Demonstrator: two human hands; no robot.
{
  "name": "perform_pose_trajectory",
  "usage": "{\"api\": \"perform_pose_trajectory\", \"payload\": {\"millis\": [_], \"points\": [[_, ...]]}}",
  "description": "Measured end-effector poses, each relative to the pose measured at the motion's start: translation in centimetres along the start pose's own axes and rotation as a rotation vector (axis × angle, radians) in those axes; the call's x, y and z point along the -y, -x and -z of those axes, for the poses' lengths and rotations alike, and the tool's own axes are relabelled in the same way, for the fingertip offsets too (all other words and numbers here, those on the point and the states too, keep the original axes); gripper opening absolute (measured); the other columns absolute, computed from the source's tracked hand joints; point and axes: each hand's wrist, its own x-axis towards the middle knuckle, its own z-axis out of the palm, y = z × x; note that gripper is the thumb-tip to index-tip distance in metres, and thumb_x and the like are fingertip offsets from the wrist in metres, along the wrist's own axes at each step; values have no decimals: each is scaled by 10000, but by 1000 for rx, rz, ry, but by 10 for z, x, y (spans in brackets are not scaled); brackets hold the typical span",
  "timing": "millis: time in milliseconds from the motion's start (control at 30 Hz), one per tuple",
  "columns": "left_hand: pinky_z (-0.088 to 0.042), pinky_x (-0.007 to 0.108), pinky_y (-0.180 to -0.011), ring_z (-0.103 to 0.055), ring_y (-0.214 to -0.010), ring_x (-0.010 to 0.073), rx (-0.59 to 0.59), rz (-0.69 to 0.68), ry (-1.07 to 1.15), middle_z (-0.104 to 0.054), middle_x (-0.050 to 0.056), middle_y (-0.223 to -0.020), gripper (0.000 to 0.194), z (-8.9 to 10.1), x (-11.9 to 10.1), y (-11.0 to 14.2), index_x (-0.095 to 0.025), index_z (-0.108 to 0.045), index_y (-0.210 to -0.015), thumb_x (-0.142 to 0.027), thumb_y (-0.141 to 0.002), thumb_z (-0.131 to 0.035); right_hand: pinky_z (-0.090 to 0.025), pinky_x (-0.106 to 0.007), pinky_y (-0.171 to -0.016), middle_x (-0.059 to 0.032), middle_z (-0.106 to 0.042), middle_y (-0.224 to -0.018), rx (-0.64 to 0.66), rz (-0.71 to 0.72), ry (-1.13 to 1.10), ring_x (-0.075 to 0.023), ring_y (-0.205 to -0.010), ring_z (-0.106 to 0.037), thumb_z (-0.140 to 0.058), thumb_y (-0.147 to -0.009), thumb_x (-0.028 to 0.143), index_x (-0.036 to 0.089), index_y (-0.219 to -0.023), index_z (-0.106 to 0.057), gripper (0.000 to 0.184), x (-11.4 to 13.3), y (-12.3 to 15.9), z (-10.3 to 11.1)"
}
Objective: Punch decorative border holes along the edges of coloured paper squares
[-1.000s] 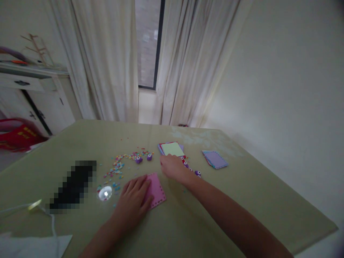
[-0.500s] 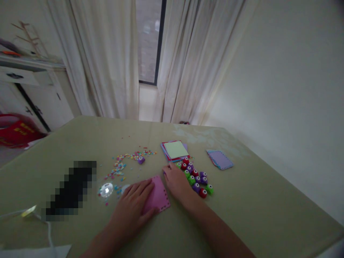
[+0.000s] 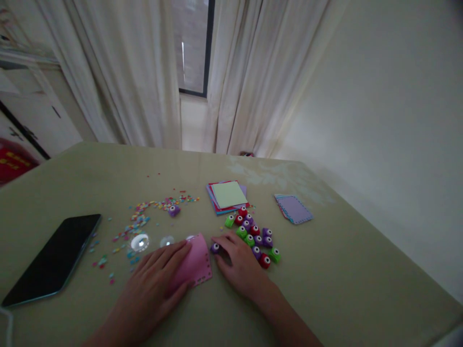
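My left hand (image 3: 155, 274) lies with its fingers stretched over a pink square sheet (image 3: 197, 262) with holes punched along its edges, covering the left part of it. Just right of the sheet, my right hand (image 3: 240, 262) has its thumb and fingertips around a small purple eyeball piece (image 3: 215, 248). Beside that hand lies a cluster of similar red, green and purple pieces (image 3: 249, 238). One more purple piece (image 3: 174, 210) sits apart, farther back on the left.
Colourful confetti bits (image 3: 139, 217) are scattered left of centre, near clear round discs (image 3: 139, 243). A dark tablet or phone (image 3: 54, 260) lies at left. Coloured square sheets (image 3: 229, 195) are stacked at the back, and a lilac holed stack (image 3: 294, 209) lies farther right.
My right hand has come back from near the square stack toward the pink sheet, with a purple piece at its fingertips. One of two purple pieces by the confetti is gone from there.
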Motion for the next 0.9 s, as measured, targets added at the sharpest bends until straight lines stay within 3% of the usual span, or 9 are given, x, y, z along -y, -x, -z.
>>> {"api": "perform_pose_trajectory", "payload": {"millis": [233,467,900], "points": [[-500,460,-1140,-640,-1343,319,-26,6,8,-647,52,-1552,645,1,-2,0,-344,-518,-1582,-564,-1001,-693,-534,-353,-999,-83,-749,-1145,-82,-150,-104,-239,-1066,-689,-781,-959,150,175,-1159,-758,202,-5,-4,-2],[-506,462,-1137,-616,-1365,319,-34,6,18,-614,57,-1583,673,3,-4,-2,-326,-454,-1624,-554,-1027,-664,-538,-369,-907,-94,-746,-1090,-117,-79,-149,-253,-995,-684,-775,-943,114,153,-1160,-746,222,-5,-3,-8],[-491,477,-1147,-613,-1374,328,-35,5,27,-612,60,-1586,680,1,-4,-1,-327,-441,-1632,-555,-1030,-661,-515,-336,-773,-57,-707,-960,-137,-103,-181,-229,-868,-657,-801,-899,166,172,-1060,-745,171,0,-3,-8]]}}
